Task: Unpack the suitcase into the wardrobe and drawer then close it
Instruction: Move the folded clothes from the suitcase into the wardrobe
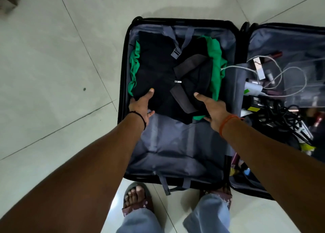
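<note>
A black suitcase [123,70] lies open on the floor, lined in grey. In the far part of its left half sits a stack of folded black clothes [158,70] on top of a green garment [215,60]. My left hand [141,105] grips the stack's near left edge, thumb on top and fingers underneath. At the near right edge my right hand [213,109] grips it the same way. The suitcase's right half [288,39] holds white cables, a charger and small toiletries under a clear cover.
Grey straps with a buckle [175,53] lie across the top of the clothes. Pale tiled floor [61,65] surrounds the suitcase. My two feet in sandals [135,197] stand at its near edge. A brown object [8,0] sits at the far left corner.
</note>
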